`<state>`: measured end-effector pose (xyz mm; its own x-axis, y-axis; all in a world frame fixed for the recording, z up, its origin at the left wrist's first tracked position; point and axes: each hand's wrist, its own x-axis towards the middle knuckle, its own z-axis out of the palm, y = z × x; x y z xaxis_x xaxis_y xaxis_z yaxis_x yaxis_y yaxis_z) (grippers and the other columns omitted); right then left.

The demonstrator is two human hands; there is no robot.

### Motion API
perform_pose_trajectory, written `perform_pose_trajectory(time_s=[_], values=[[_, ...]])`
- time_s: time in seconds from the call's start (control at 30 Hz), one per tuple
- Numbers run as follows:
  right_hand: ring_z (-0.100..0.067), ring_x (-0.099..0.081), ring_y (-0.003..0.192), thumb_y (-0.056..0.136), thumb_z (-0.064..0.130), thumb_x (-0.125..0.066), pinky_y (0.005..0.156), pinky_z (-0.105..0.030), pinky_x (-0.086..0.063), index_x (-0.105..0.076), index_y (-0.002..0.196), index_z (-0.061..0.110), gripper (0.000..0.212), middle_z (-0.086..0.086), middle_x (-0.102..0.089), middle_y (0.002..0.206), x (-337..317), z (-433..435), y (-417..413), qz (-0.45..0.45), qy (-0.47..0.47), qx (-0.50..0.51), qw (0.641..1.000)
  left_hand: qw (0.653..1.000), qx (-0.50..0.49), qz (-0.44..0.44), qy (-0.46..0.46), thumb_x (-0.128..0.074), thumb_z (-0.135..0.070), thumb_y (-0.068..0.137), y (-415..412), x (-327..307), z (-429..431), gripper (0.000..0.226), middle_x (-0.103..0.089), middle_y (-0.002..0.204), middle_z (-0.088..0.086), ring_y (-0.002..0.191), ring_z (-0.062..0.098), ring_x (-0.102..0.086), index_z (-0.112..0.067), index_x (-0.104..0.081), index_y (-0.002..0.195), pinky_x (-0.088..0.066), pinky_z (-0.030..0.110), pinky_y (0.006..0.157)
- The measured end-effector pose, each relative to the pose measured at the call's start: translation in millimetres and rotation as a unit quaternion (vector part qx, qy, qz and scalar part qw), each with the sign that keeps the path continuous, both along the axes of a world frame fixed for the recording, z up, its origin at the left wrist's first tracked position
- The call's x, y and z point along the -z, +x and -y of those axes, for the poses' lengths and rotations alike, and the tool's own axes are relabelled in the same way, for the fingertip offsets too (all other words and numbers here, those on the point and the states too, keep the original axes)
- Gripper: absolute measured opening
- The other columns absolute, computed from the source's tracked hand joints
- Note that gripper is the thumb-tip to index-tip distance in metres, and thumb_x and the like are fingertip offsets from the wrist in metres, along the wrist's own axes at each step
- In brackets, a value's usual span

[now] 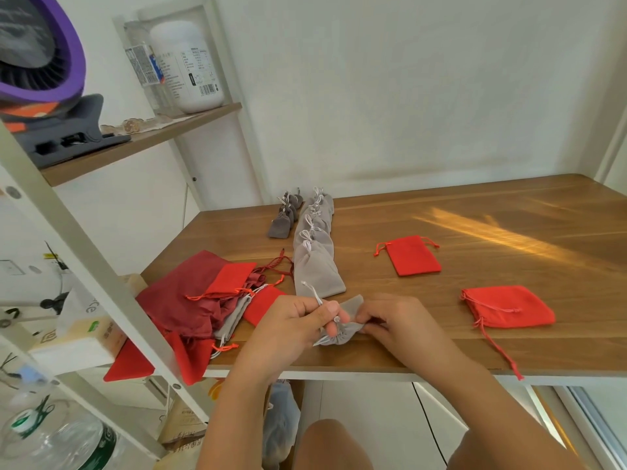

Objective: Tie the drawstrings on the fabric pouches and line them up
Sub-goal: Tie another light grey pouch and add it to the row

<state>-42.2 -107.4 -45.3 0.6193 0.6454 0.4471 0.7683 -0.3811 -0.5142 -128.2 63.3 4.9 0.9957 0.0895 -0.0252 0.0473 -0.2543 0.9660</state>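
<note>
At lower centre I had the left hand pinching the white drawstring, the right hand gripping the grey pouch.

Head cam (wide-angle) looks fwd/down, close over table.

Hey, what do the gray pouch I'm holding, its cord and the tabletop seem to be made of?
Gray pouch: soft matte cloth, perhaps velvet-like; it crumples and gathers at the neck.
Cord: thin pale string, fibre unclear, knotted at the end.
Tabletop: wood or wood-look laminate, smooth with a slight sheen; grain streaks and reflected sunlight show.
</note>
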Motion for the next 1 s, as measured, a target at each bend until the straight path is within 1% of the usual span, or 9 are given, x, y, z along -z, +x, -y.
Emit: perform_pose_trajectory(time_s=[0.1, 0.2, 0.27, 0.37, 0.5, 0.67, 0.73, 0.83, 1.0], values=[[-0.012, -0.061, 0.082, 0.080, 0.007, -0.071, 0.072, -0.014, -0.038, -0.073, 0.089, 0.012, 0.010, 0.002, -0.069, 0.088, 2.1, 3.7, 1.8, -0.025, -0.024, 0.015, 0.999, 1.000, -0.018, 0.003, 0.012, -0.054, -0.027, 0.094, 0.6, 3.3, 1.4, 0.032, -0.066, 0.073, 0.005, 0.050, 0.011, -0.041, -0.010, -0.077, 0.079, -0.036, 0.019, 0.056], [0.003, -0.055, 0.084, 0.085, 0.002, -0.064, 0.075, -0.007, -0.036, -0.073, 0.097, 0.015, 0.020, 0.008, -0.066, 0.092, 1.9, 7.8, 2.4, -0.049, -0.027, 0.003, 0.998, 0.994, -0.030, 0.011, 0.102, -0.056, -0.034, 0.093, 3.5, 10.8, 2.7, 0.029, -0.063, 0.063, -0.004, 0.058, 0.017, -0.046, -0.017, -0.079, 0.087, -0.038, 0.027, 0.061], [0.011, -0.053, 0.082, 0.086, -0.003, -0.060, 0.073, -0.004, -0.036, -0.073, 0.099, 0.018, 0.028, 0.019, -0.062, 0.089, 2.7, 9.0, -0.4, -0.060, 0.033, 0.014, 0.998, 0.995, -0.016, 0.000, 0.101, -0.058, -0.037, 0.092, 4.7, 12.1, 6.4, 0.034, -0.060, 0.060, -0.001, 0.057, 0.017, -0.038, -0.010, -0.077, 0.082, -0.031, 0.031, 0.059], [0.004, -0.058, 0.080, 0.088, 0.008, -0.065, 0.066, -0.007, -0.040, -0.072, 0.100, 0.025, 0.022, 0.025, -0.062, 0.085, 2.0, 10.4, -6.8, -0.062, 0.148, 0.049, 0.986, 0.993, -0.011, 0.004, 0.118, -0.062, -0.042, 0.089, 6.8, 12.0, 9.5, 0.037, -0.065, 0.074, 0.022, 0.058, 0.014, -0.042, -0.014, -0.072, 0.067, -0.034, 0.027, 0.059], [-0.007, -0.061, 0.074, 0.079, 0.024, -0.073, 0.067, -0.013, -0.046, -0.074, 0.096, 0.022, 0.017, 0.014, -0.067, 0.089, -2.5, 8.2, -11.0, -0.042, 0.225, 0.002, 0.973, 0.994, -0.019, -0.009, 0.108, -0.058, -0.036, 0.092, 7.6, 7.9, 11.3, 0.035, -0.059, 0.057, -0.008, 0.056, 0.001, -0.050, -0.015, -0.072, 0.068, -0.039, 0.012, 0.059], [-0.010, -0.060, 0.071, 0.073, 0.041, -0.076, 0.066, -0.017, -0.048, -0.075, 0.096, 0.027, 0.027, 0.013, -0.064, 0.091, -7.4, 1.5, -14.0, -0.050, 0.274, -0.041, 0.959, 0.999, -0.020, -0.014, 0.038, -0.054, -0.034, 0.094, 8.7, 2.7, 10.2, 0.042, -0.058, 0.062, 0.000, 0.061, 0.008, -0.048, 0.001, -0.073, 0.083, -0.040, 0.016, 0.061], [-0.008, -0.059, 0.070, 0.073, 0.044, -0.075, 0.066, -0.018, -0.048, -0.076, 0.096, 0.024, 0.031, 0.013, -0.064, 0.090, -7.8, -0.3, -14.0, -0.050, 0.286, -0.044, 0.956, 1.000, -0.012, -0.012, -0.002, -0.053, -0.036, 0.093, 9.5, 1.3, 9.8, 0.041, -0.061, 0.067, 0.001, 0.063, 0.008, -0.050, -0.002, -0.075, 0.085, -0.042, 0.017, 0.063], [-0.005, -0.059, 0.072, 0.073, 0.036, -0.078, 0.067, -0.016, -0.048, -0.076, 0.099, 0.022, 0.029, 0.013, -0.063, 0.090, -7.9, -1.5, -13.8, -0.030, 0.285, -0.042, 0.957, 0.999, -0.007, -0.007, -0.053, -0.053, -0.041, 0.086, 9.7, 0.1, 9.5, 0.036, -0.063, 0.067, 0.000, 0.065, 0.007, -0.052, -0.015, -0.075, 0.075, -0.044, 0.019, 0.066], [-0.002, -0.060, 0.079, 0.079, 0.027, -0.073, 0.071, -0.011, -0.046, -0.076, 0.097, 0.017, 0.020, 0.009, -0.063, 0.094, -6.7, -1.1, -14.6, 0.038, 0.272, -0.006, 0.961, 0.999, 0.013, 0.007, -0.051, -0.053, -0.043, 0.083, 10.4, 0.0, 8.8, 0.039, -0.064, 0.067, -0.002, 0.066, 0.007, -0.054, -0.010, -0.071, 0.072, -0.044, 0.019, 0.068]])
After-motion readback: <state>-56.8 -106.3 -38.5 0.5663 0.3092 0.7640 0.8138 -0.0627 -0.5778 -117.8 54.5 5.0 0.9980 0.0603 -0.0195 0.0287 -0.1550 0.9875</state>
